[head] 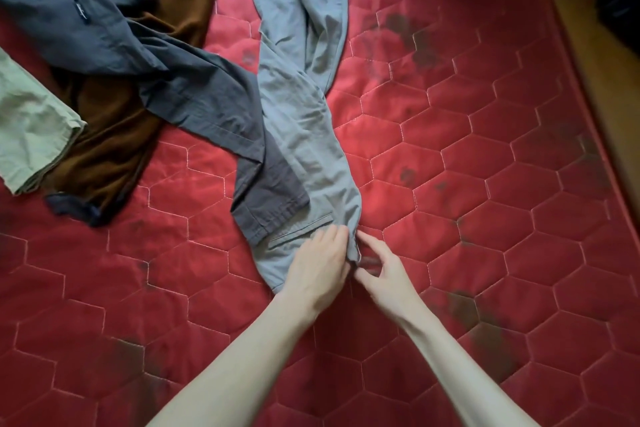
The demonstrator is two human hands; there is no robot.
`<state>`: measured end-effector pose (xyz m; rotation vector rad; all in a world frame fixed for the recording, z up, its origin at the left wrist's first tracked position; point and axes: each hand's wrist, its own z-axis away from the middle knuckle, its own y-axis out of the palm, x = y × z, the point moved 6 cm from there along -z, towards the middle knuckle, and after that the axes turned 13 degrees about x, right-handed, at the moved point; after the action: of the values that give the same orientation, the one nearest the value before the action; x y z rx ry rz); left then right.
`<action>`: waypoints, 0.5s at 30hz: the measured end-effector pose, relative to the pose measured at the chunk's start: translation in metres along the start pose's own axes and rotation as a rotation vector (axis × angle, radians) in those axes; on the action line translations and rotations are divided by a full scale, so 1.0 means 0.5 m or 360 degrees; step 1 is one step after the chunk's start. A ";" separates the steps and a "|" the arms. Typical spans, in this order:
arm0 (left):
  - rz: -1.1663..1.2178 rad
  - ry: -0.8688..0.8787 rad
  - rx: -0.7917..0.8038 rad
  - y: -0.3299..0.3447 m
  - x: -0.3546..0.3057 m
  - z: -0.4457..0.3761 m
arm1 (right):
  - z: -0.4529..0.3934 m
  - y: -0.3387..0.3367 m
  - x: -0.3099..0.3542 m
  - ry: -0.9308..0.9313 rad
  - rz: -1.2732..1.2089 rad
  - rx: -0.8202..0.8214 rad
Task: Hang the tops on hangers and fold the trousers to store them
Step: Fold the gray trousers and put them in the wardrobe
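The light grey trousers lay stretched out on the red quilted mattress, running from twelve o'clock down to the hem end near the centre of the view. They looked like thin cotton, soft and limp, light to lift and likely to crease or slide out of line unless smoothed flat; I judged the best hold to be at the hem corners or the waistband, where the stitched edges give something firmer to pinch.

The left hand rested on the hem end, its fingers laid nearly straight across the cloth, pressing rather than clutching. The right hand sat just beside it at three o'clock, touching the hem's right edge, with thumb and forefinger spread as if about to pinch the corner; I could not tell whether it gripped any cloth. It seemed the legs were being lined up before the first fold.

A dark grey pair of trousers lay partly under the light pair at nine o'clock, one leg end close to the left hand. Beyond it, toward ten o'clock, a brown top was spread flat, and a pale green garment lay at the left edge. A dark bag sat off the mattress at two o'clock.
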<state>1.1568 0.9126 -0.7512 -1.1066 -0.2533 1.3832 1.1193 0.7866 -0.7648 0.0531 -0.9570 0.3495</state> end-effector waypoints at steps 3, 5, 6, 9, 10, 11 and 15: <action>0.0463 0.0027 -0.0135 -0.012 0.012 0.014 | -0.002 0.013 -0.014 -0.0009 -0.0064 -0.0023; 0.0684 0.0027 -0.0229 -0.021 0.011 0.025 | -0.005 0.033 -0.019 0.0010 -0.0093 -0.0001; 0.0773 -0.0004 -0.0276 -0.027 0.011 0.031 | -0.009 0.045 -0.021 0.0049 -0.0080 0.0008; 0.0862 -0.0041 -0.0390 -0.051 0.008 0.050 | -0.019 0.073 -0.013 0.0099 -0.0038 -0.0026; 0.0822 -0.0019 -0.0404 -0.061 0.006 0.058 | -0.017 0.073 -0.007 0.0092 -0.0063 -0.0097; 0.0766 0.0001 -0.0407 -0.075 0.004 0.068 | -0.010 0.067 0.005 0.0087 -0.0112 -0.0188; 0.0552 0.0047 -0.0366 -0.133 0.009 0.104 | 0.039 0.022 0.061 0.0046 -0.0195 -0.0490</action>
<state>1.1634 0.9539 -0.6776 -1.4090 -0.2088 1.6730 1.1163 0.8014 -0.7301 -0.1730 -0.9652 0.0872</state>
